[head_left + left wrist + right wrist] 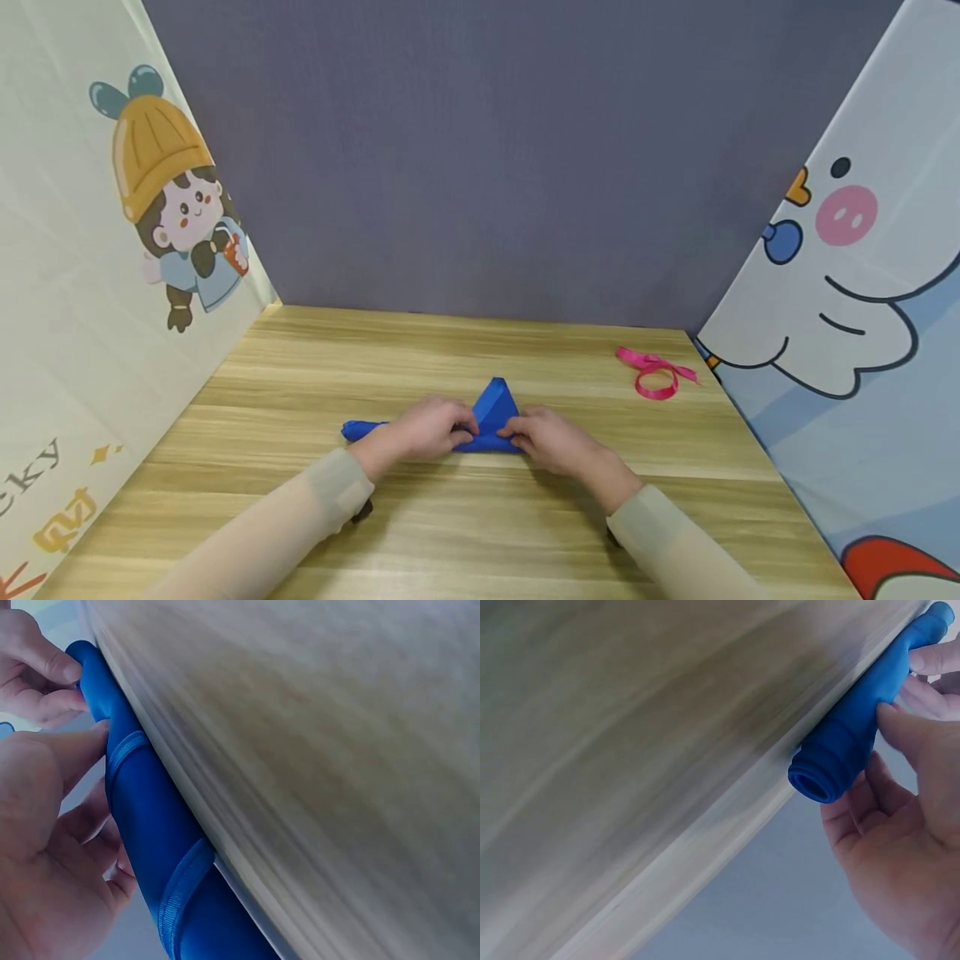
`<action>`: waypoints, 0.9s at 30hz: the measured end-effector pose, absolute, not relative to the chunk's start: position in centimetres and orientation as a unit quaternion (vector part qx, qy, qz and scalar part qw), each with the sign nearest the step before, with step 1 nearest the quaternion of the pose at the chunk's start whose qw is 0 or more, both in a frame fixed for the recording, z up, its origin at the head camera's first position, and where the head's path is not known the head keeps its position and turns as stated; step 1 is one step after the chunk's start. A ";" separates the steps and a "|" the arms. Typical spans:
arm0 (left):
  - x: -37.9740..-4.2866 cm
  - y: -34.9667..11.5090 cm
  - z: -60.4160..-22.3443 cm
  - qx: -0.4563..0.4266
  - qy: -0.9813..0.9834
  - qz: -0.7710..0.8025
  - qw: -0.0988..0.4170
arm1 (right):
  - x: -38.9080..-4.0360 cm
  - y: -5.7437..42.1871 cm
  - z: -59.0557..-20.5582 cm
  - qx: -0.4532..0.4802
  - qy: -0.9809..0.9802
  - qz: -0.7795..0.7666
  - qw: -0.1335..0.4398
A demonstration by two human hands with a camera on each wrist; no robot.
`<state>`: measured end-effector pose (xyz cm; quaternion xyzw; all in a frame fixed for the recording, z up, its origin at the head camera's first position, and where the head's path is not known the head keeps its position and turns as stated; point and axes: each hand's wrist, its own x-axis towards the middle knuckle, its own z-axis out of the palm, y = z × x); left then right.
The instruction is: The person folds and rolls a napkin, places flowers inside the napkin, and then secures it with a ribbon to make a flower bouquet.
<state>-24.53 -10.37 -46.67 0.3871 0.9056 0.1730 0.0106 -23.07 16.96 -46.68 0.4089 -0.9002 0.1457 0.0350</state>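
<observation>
A blue cloth (497, 410) lies rolled into a long tube across the table, with a flat triangular tip pointing away from me. My left hand (433, 427) pinches the roll just left of the triangle, thumb on the near side. On the right, my right hand (557, 439) holds it between thumb and fingers near its right end. Spiral hem bands run along the rolled cloth (150, 817) in the left wrist view. The right wrist view shows the open, layered end of the roll (817, 772). In the head view the left forearm partly hides the tube.
A loosely looped pink ribbon (651, 363) lies at the back right of the wooden table (420, 350). A grey panel (480, 167) stands behind the table, and printed cartoon panels (810, 317) rise at both sides.
</observation>
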 end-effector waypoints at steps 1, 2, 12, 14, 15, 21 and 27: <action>-24.5 -10.4 -46.7 0.386 0.907 0.165 0.007 | -23.0 17.0 -46.7 0.408 -0.901 0.140 0.037; -24.5 -10.3 -46.7 0.387 0.909 0.157 0.000 | -22.9 17.0 -46.7 0.406 -0.903 0.137 0.039; -24.8 -10.5 -46.9 0.409 0.900 0.147 -0.008 | -22.9 17.3 -46.8 0.409 -0.902 0.137 0.036; -24.9 -10.5 -46.9 0.412 0.897 0.158 0.005 | -23.0 17.3 -46.8 0.406 -0.902 0.144 0.030; -24.9 -10.6 -46.9 0.413 0.896 0.163 0.012 | -23.0 17.3 -46.9 0.404 -0.902 0.147 0.026; -24.9 -10.8 -46.9 0.426 0.884 0.191 0.020 | -23.2 17.3 -47.0 0.396 -0.905 0.153 0.012; -24.9 -10.8 -46.9 0.424 0.879 0.215 0.034 | -23.3 17.4 -47.0 0.397 -0.903 0.163 0.013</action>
